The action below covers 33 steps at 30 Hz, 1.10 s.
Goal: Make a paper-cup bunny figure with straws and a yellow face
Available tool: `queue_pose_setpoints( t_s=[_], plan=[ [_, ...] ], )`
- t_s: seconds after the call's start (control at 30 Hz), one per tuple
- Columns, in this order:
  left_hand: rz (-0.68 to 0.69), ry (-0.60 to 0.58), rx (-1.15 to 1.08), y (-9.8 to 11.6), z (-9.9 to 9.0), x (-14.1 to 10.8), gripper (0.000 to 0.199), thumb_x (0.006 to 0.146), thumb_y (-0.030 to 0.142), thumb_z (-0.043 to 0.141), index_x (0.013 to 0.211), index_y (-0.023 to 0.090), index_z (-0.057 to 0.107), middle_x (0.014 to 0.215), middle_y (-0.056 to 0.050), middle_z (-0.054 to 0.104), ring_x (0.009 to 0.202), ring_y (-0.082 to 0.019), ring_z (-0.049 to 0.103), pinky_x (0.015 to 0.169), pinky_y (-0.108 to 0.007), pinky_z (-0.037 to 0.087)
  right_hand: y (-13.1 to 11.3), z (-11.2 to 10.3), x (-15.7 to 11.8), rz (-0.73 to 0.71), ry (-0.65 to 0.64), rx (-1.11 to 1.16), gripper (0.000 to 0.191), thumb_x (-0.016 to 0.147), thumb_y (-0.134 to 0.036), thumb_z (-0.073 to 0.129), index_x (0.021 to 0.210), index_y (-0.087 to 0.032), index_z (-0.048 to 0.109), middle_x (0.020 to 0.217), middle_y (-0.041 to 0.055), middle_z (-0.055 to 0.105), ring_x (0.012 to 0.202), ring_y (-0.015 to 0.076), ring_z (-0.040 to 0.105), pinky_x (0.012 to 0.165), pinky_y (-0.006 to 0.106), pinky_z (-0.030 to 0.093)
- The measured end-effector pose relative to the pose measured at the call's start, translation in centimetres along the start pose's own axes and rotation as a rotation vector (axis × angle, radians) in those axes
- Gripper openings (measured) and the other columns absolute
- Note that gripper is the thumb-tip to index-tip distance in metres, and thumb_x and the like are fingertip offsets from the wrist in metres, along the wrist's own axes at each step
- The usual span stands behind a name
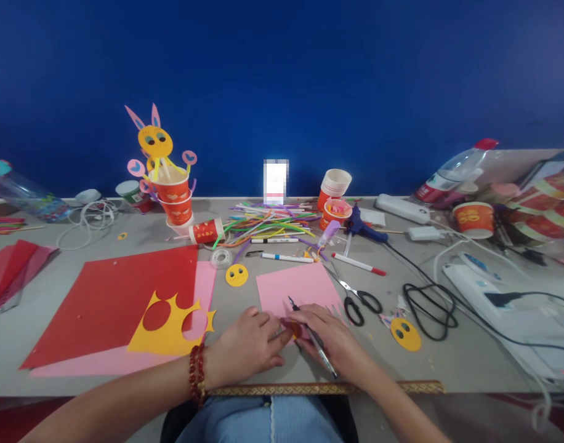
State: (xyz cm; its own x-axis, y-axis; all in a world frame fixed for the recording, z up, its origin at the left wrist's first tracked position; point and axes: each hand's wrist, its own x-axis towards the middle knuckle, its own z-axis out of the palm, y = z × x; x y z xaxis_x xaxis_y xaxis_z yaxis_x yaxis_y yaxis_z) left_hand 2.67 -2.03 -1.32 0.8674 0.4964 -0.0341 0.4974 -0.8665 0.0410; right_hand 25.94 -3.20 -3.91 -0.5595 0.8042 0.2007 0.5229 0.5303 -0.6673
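My left hand (247, 344), with a red bead bracelet (197, 372) at its wrist, rests at the near edge of a pink paper sheet (294, 283). Its fingers are bent around a small dark red and orange piece (295, 329), partly hidden between both hands. A black-and-clear pen (326, 360) lies across my right hand (330, 338), which is closed on it. The pen's tip points away from me, off the paper. The right fingertips also reach the small piece. Black-handled scissors (354, 301) lie just beyond my right hand.
Left are a red sheet (125, 295) and a cut-out yellow sheet (164, 335). Behind lie pipe cleaners (273, 221), markers (286, 258) and a blue glue gun (365, 227). A paper-cup rabbit figure (173, 194) stands at back left. Yellow faces (406, 334) and a black cable (430, 307) lie right.
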Motion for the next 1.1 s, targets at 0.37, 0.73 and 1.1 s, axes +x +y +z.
queue_pose_setpoints(
  t_s=[0.37, 0.73, 1.1],
  plan=[
    [-0.004, -0.011, 0.002, 0.0, 0.0, 0.0, 0.058, 0.088, 0.052, 0.062, 0.132, 0.016, 0.046, 0.106, -0.006, 0.065, 0.096, -0.024, 0.059, 0.08, -0.038, 0.041, 0.3, 0.2, -0.1, 0.006, 0.0, -0.002, 0.042, 0.09, -0.012, 0.061, 0.129, -0.026, 0.055, 0.12, 0.0089, 0.066, 0.112, 0.0222, 0.06, 0.096, 0.036, 0.047],
    [0.001, 0.032, -0.038, 0.2, 0.2, -0.3, 0.05, 0.093, 0.046, 0.058, 0.132, 0.017, 0.047, 0.12, -0.007, 0.062, 0.102, -0.022, 0.057, 0.083, -0.037, 0.041, 0.1, 0.0, 0.1, 0.003, 0.002, 0.011, 0.048, 0.084, -0.005, 0.058, 0.127, -0.025, 0.056, 0.118, 0.0095, 0.068, 0.11, 0.0239, 0.061, 0.094, 0.039, 0.048],
    [0.089, 0.066, -0.01, 0.3, 0.6, -0.3, 0.05, 0.098, 0.045, 0.047, 0.136, 0.013, 0.047, 0.131, -0.007, 0.058, 0.096, -0.022, 0.053, 0.08, -0.038, 0.04, 0.3, 0.2, 0.1, 0.001, 0.015, 0.002, 0.044, 0.084, -0.007, 0.06, 0.125, -0.024, 0.058, 0.118, 0.0098, 0.068, 0.109, 0.0237, 0.062, 0.094, 0.039, 0.049]
  ],
)
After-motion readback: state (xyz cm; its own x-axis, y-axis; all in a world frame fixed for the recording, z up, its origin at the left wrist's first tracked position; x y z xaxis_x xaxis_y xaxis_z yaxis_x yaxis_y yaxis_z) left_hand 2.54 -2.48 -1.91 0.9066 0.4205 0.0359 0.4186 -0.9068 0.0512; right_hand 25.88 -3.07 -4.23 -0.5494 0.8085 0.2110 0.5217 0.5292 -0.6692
